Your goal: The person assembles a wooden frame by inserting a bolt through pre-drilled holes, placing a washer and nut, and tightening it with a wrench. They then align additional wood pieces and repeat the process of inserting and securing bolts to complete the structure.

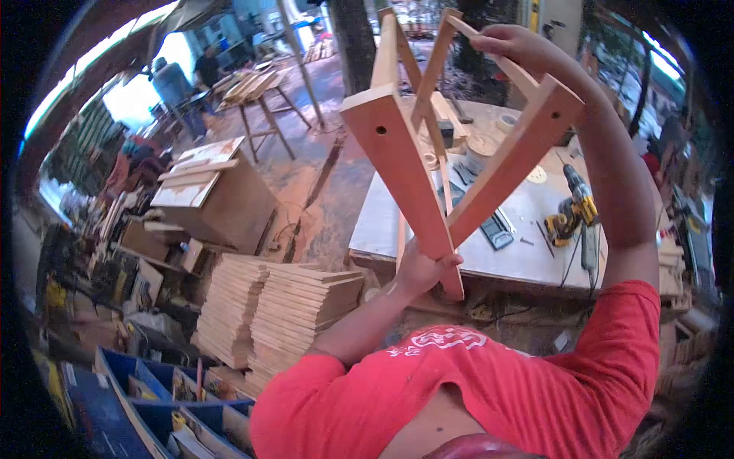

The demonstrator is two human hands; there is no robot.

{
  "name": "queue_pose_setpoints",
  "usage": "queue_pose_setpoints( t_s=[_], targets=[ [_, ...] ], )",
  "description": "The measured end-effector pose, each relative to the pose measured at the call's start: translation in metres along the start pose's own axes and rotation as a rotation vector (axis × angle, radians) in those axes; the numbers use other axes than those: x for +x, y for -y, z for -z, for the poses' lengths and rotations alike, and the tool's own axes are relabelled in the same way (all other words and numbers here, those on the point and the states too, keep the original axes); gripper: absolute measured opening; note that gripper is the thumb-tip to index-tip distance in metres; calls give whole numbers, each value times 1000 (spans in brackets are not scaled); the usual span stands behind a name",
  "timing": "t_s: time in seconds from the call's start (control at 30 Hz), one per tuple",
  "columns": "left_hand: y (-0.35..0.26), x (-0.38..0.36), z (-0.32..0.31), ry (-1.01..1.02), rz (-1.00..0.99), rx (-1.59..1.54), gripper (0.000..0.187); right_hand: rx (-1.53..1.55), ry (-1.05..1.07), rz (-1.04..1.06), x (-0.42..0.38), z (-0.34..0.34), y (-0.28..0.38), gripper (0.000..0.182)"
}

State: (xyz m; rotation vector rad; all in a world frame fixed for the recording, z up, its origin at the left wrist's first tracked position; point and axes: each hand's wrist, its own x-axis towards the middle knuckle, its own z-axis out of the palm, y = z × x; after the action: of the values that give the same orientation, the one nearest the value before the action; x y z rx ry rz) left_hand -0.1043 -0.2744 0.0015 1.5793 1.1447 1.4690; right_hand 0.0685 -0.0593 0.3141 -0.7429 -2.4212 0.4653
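A wooden frame (401,172) of joined slats is held up over the workbench, its near end forming a V with a dark hole in each arm. Low on the frame, near the point of the V, my left hand (422,271) is closed around the wood. My right hand (514,44) reaches to the far upper side, fingers closed on a thin rail of the same frame. Part of each hand's grip is hidden by the wood. Beneath the frame, a yellow-black cordless drill (572,210) rests on the bench.
The white-topped workbench (482,258) carries tape rolls, a dark tray-like item (497,231) and small tools. Stacked wooden boards (287,314) stand at left, beside a blue divided box (145,417). A large wooden box (218,203) and a stool (264,115) with slats are farther back.
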Motion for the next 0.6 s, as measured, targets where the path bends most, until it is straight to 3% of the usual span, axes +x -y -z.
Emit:
queue_pose_setpoints(
  t_s=[0.03,0.1,0.17,0.2,0.23,0.27,0.3,0.37,0.43,0.47,0.53,0.6],
  targets=[
    [17,5,6,84,34,-74,62,-17,70,47,7,0,-1,41],
    [29,21,39,-49,-199,-108,69,18,63,-47,12,-5,2,37],
    [-20,62,93,-161,-492,-352,93,56,63,-123,12,-9,13,33],
    [-66,82,106,-198,-619,-406,95,7,37,-140,11,-12,21,31],
    [-85,101,127,-379,-614,-421,97,-39,14,-155,8,-16,26,29],
    [-108,131,137,-452,-848,-264,93,-2,22,-154,11,-17,22,29],
    [-135,152,143,-457,-847,-260,93,1,27,-150,10,-19,24,29],
    [-178,184,150,-126,-960,68,81,-23,37,-163,7,-18,30,29],
    [-181,199,150,182,-529,94,77,3,49,-160,0,-13,29,29],
    [-175,209,153,184,-528,102,77,24,61,-165,-4,-11,26,29],
    [-163,227,148,224,-754,406,76,74,48,-162,-14,-6,16,28],
    [-154,228,145,145,-784,356,78,76,-13,-240,-30,-8,14,27]
  ],
)
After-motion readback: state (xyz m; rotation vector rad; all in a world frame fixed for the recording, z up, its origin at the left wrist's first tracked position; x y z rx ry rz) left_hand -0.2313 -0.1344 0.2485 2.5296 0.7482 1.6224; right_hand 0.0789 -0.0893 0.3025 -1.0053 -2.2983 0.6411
